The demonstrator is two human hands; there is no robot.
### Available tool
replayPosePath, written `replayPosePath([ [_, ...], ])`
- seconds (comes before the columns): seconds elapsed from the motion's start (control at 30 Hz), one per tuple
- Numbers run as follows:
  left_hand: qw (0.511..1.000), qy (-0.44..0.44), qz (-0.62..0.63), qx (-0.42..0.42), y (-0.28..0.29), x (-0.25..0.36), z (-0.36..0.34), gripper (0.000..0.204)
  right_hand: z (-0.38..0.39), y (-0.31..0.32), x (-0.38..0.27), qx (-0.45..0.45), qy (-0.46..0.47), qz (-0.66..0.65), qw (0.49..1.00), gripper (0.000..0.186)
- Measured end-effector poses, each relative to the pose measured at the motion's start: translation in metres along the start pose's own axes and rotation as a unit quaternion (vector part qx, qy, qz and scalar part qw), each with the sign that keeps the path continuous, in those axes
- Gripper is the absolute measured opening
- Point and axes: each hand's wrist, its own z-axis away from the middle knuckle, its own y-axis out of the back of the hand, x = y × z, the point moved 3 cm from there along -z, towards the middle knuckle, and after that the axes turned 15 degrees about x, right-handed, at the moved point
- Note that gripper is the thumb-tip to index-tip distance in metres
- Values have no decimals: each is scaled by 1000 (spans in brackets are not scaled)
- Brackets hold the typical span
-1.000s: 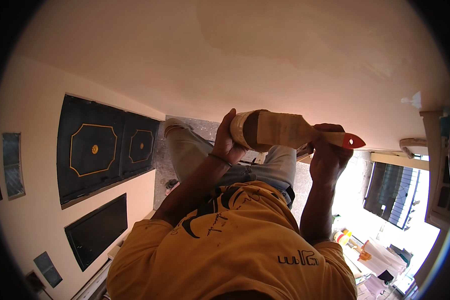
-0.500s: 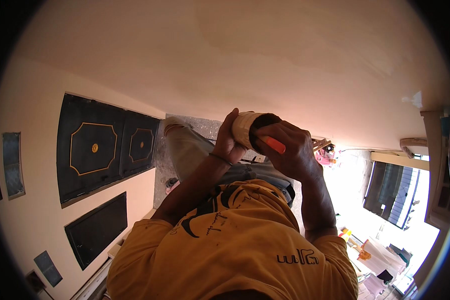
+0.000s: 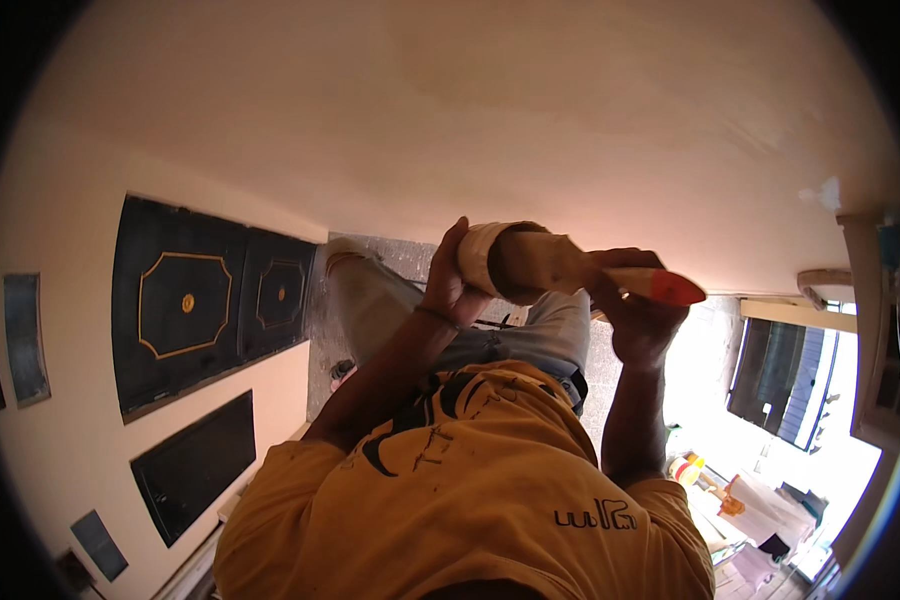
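Observation:
My left hand (image 3: 445, 278) is wrapped round a pale, round, open-topped container (image 3: 478, 258), tilted with its mouth toward the right. My right hand (image 3: 632, 312) is closed on the handle of a broad, flat paintbrush (image 3: 552, 268), whose wide brown head lies at the container's mouth. A bright red end of the handle sticks out to the right past my fingers. What the container holds is hidden from view. Both hands are raised in front of my body, close to a plain pale wall (image 3: 450, 110).
On the left is a dark panelled door (image 3: 187, 340) with gold trim, and a black rectangular panel (image 3: 198, 465). To the right are a bright window (image 3: 785, 385) and a cabinet-like edge (image 3: 875, 330). Assorted goods (image 3: 760, 515) lie at the lower right.
My right hand has moved right, drawing the paintbrush partly out of the container, so its broad head now shows. The container in my left hand has shifted slightly left.

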Motion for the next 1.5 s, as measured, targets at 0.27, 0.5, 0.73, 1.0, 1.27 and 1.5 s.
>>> replayPosePath([
  [0.27,997,1,-43,-62,0,0,-4,61,-8,-34,-17,-71,268,75,958,27],
  [0.5,998,10,-50,-38,-4,-4,-8,60,-5,-29,-9,-59,258,78,961,36],
  [0.73,998,1,-57,-26,-7,-7,-13,55,-8,-22,-1,-79,221,84,968,31],
  [1.0,992,2,-123,-9,-23,-16,-7,44,-8,-13,4,-73,171,93,978,23],
  [1.27,993,2,-119,-18,-26,-23,-13,44,-9,-6,6,-46,226,80,970,18],
  [1.5,992,6,-123,-25,-29,-22,-11,43,-14,-2,3,-13,177,88,980,12],
])
